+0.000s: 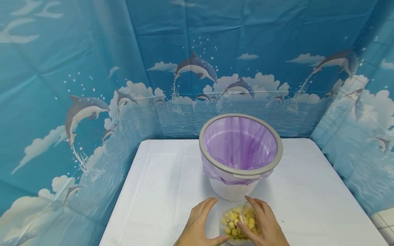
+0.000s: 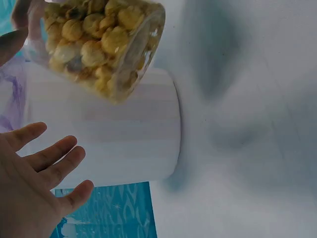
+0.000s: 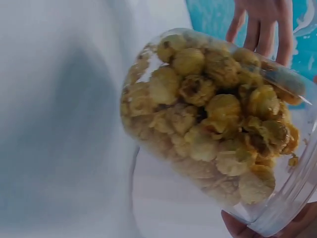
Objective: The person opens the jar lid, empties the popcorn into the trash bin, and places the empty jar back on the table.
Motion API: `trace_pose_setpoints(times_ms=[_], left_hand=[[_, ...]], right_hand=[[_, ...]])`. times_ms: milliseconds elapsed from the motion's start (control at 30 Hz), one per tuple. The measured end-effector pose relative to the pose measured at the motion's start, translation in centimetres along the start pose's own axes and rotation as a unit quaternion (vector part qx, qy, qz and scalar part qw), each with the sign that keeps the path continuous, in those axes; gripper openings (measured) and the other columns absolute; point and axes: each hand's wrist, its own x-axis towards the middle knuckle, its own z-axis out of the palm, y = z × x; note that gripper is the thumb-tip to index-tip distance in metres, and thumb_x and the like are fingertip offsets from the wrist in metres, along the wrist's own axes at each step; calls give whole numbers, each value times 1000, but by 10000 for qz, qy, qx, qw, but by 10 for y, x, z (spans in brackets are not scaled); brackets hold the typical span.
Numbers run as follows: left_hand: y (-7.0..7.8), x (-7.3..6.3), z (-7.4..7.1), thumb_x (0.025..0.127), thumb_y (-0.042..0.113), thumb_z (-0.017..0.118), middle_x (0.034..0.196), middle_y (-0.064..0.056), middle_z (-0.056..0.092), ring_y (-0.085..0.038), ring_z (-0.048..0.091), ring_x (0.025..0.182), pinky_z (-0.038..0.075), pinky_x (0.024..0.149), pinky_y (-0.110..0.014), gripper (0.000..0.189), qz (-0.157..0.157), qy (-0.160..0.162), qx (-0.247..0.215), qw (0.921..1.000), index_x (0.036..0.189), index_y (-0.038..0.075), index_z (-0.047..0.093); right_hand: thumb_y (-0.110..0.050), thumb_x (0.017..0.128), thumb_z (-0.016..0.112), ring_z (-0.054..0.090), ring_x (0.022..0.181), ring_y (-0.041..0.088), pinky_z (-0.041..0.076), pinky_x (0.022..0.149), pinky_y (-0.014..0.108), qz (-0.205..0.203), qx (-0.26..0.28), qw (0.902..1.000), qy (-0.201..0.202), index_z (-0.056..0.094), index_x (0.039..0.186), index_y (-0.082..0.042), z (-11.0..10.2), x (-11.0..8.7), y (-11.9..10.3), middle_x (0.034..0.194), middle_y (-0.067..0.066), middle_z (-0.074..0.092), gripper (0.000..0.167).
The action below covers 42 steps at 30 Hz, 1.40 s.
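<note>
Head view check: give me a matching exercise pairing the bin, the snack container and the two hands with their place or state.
Things:
1. bin
2. clear container
3. left hand
4. right hand

States:
a. open, fingers spread, holding nothing
b. lined with a purple bag
c. full of yellow puffed snacks
d. gripping the container

Pairs: 1-b, 2-c, 3-a, 4-d

The left hand (image 2: 29,191) lies open, fingers straight and spread, gripping nothing. Above its fingertips hangs a tilted clear container (image 2: 101,44) packed with yellow puffed snacks (another hand's fingertips show at its far corner). Just beyond the fingers stands a white bin (image 2: 124,134) on a white table (image 2: 247,163).
</note>
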Motion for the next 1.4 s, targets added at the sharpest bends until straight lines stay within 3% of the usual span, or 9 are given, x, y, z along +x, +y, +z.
trace_pose_setpoints(times_ms=[133,300,500,667,900,1133,1267,1400], left_hand=[[6,8,-1,82,67,77,157,0,44,-25,49,140,48,107,-57,105,629,19,609,9962,163,24,26],[11,13,-7,77,71,78,152,1,49,-20,52,136,48,108,-50,110,830,21,846,9930,161,21,27],[17,16,-17,66,72,86,143,1,56,-16,59,127,52,105,-41,123,1088,611,1344,9830,160,14,32],[19,19,-29,56,60,97,135,2,59,-11,62,115,57,97,-27,123,1372,907,1274,9781,155,13,41],[18,29,-47,51,57,98,126,8,61,-6,62,106,55,94,-19,116,1443,697,1189,9799,147,16,48],[17,38,-53,51,59,97,124,7,65,-4,64,101,52,85,-13,115,1540,453,1254,9790,146,15,49],[17,40,-53,51,57,98,120,8,66,0,62,94,45,79,-8,115,1596,380,1154,9797,145,14,48],[16,41,-53,52,56,97,117,9,65,2,59,91,43,79,-7,115,1588,215,926,9827,146,15,46]], right_hand=[[-22,76,90,59,100,18,56,72,32,91,515,9986,69,55,147,-15,-1,8,-20,122,5,61,80],[-16,81,85,59,107,20,59,75,30,72,1012,9948,95,53,148,-14,-1,19,-39,127,5,59,75],[-16,83,82,59,110,18,60,78,32,97,1173,9929,170,53,149,-14,1,26,-57,130,3,59,72],[-18,82,82,60,108,18,59,78,32,-121,1192,9925,231,53,149,-17,2,32,-66,130,0,59,73],[-15,78,83,58,116,13,60,88,43,-761,1192,9896,248,52,151,-12,2,39,-64,134,3,57,79],[-11,77,81,58,118,13,45,105,13,-1443,1753,9720,610,54,147,-1,4,47,-55,133,10,59,76],[-16,83,79,57,121,14,42,107,12,-1690,1983,9636,595,54,146,3,4,49,-51,135,14,57,71],[-18,83,80,56,121,13,44,106,13,-1762,2029,9615,578,55,145,3,6,47,-47,135,14,58,70]])
